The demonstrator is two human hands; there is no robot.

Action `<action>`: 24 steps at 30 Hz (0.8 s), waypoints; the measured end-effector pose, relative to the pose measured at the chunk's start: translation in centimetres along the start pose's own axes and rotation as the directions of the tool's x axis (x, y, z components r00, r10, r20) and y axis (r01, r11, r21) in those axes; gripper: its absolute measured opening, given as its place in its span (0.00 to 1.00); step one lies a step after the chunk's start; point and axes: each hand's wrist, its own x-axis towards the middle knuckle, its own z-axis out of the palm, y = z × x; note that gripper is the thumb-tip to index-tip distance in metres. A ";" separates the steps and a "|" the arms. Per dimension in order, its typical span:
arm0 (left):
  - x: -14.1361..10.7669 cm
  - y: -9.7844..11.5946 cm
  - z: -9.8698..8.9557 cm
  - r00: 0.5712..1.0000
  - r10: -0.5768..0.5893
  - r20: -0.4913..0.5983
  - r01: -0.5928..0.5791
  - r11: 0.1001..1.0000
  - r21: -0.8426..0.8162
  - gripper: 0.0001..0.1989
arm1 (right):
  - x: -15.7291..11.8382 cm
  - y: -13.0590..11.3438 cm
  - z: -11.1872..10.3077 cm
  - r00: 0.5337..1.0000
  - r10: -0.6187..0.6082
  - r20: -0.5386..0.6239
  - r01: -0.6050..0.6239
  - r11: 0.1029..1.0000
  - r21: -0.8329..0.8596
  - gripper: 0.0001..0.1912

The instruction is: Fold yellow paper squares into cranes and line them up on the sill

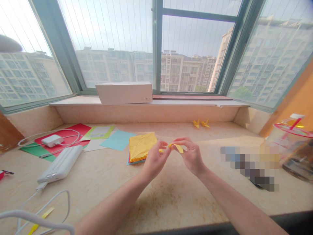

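Left hand: my left hand (157, 155) has its thumb and fingers drawn together in a pinch on the folded yellow paper (179, 148).
Right hand: my right hand (192, 155) is clamped with the fingertips on the same paper, just beside the left.
Yellow paper position: between my two hands, raised over the countertop (156, 212); a narrow flap shows in the gap, and the rest is hidden by my fingers.
Yellow paper handling: judged very light and thin; springy along the folds, soft at the loose flap, dry rather than slippery. Prone to creasing or tearing under a hard pull.
Hold points: best taken by thumb and fingertip on the thicker, layered folds; the loose flap calls for a light touch only.
Paper stack: a stack of yellow sheets (141, 147) lies just left of the grip, partly behind my left hand, other colours showing beneath.
Folded birds: two small yellow birds (204, 123) stand beyond the grip, to its right.
White box: the white box (123, 93) sits on the ledge beyond and left of the grip; its contents cannot be seen.
Clear container: the red-rimmed clear container (276, 138), well right of the grip, has a red straw (294, 124) at its mouth; what it holds, I cannot tell.
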 end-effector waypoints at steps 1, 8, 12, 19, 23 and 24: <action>0.0 0.1 -0.1 0.999 -0.018 -0.027 0.018 1.000 0.001 0.17 | -0.1 0.0 -0.2 0.995 -0.095 -0.024 0.093 0.992 -0.089 0.05; -0.2 1.8 0.1 0.979 -0.139 0.151 0.194 0.863 -0.467 0.20 | -0.5 0.2 -0.6 0.924 -0.312 0.221 0.360 0.904 -0.231 0.16; 0.0 1.7 0.0 0.986 -0.116 0.117 0.161 0.834 -0.528 0.20 | -0.3 0.5 -0.4 0.884 -0.322 0.338 0.407 0.886 -0.220 0.20; 0.3 0.8 -0.2 0.994 -0.106 0.026 0.107 0.902 -0.419 0.15 | 0.0 0.6 -1.0 0.851 -0.316 0.419 0.438 0.868 -0.234 0.20; 0.0 1.3 -0.2 0.997 -0.057 0.046 0.068 0.948 -0.311 0.12 | -0.1 0.5 -1.0 0.879 -0.314 0.359 0.421 0.865 -0.273 0.14; -0.1 1.4 -0.2 0.998 -0.026 0.050 0.040 0.955 -0.293 0.12 | -0.1 0.4 -0.9 0.897 -0.298 0.326 0.391 0.880 -0.270 0.12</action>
